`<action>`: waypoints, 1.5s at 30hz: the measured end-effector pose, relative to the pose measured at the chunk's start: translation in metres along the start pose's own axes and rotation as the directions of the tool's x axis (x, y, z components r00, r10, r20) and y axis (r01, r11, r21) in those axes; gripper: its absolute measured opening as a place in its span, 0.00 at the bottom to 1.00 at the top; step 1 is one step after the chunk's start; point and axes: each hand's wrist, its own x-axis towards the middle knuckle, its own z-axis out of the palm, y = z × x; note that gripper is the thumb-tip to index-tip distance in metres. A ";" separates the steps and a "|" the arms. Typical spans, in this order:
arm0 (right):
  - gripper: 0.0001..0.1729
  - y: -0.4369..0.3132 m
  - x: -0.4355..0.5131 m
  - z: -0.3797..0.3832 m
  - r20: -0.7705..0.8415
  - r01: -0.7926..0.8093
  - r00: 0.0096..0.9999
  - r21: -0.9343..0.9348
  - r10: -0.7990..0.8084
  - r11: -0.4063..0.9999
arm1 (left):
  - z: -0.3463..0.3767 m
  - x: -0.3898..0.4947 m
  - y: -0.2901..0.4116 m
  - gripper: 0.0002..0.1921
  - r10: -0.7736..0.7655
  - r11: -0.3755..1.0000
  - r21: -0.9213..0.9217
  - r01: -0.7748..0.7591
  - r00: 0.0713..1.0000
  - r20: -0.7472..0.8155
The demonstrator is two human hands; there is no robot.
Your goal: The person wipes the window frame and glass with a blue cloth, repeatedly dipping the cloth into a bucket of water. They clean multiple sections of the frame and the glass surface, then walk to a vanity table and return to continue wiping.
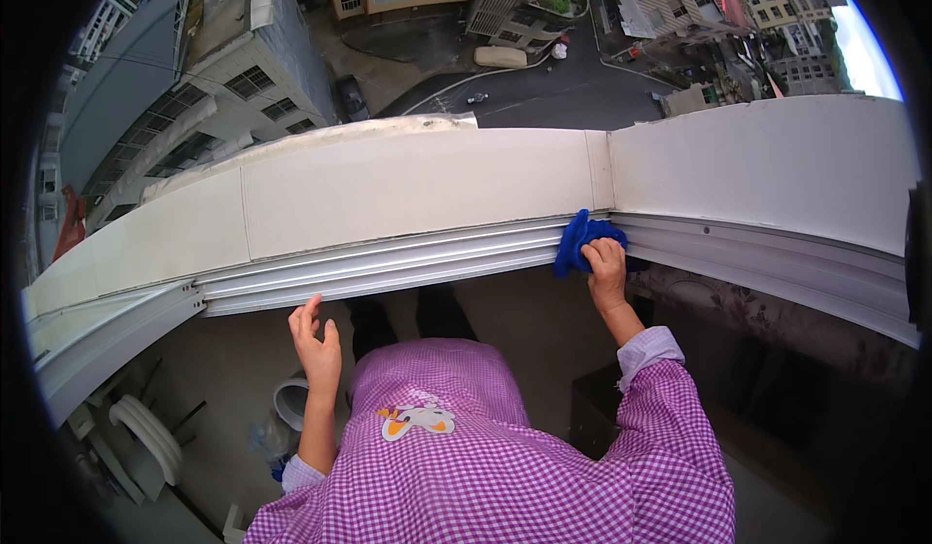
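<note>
A crumpled blue cloth (575,242) is gripped in my right hand (606,271) and rests at the right end of the metal window track (393,264), close to the corner with the side frame (757,253). My left hand (317,344) holds nothing. Its fingers are apart and the fingertips are close to the inner edge of the track; whether they touch it I cannot tell. Beyond the track lies a pale tiled sill (422,187).
Past the sill is a drop to a street (510,96) with buildings. A left side frame (124,340) meets the track. Below stand a white bucket (291,402), a white plastic chair (149,435) and a dark box-shaped piece of furniture (593,413).
</note>
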 end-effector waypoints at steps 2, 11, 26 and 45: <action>0.16 -0.035 -0.001 0.015 -0.047 -0.109 0.993 0.000 0.109 0.994 | -0.002 -0.005 0.003 0.24 0.046 0.997 -0.062 -0.045 0.999 0.021; 0.15 -0.260 0.062 0.072 -0.230 0.237 0.964 0.515 -0.133 0.824 | -0.012 0.006 0.013 0.23 0.029 0.985 -0.172 -0.010 0.993 0.111; 0.13 -0.053 0.029 0.043 -0.116 -0.600 0.796 -0.281 0.594 0.749 | -0.015 -0.029 0.017 0.18 -0.073 0.930 -0.344 0.126 0.984 0.165; 0.12 -0.464 0.125 -0.026 0.584 -0.771 0.567 0.625 -0.582 -0.124 | -0.138 -0.209 -0.061 0.19 -0.392 0.788 -0.614 0.058 0.815 -0.426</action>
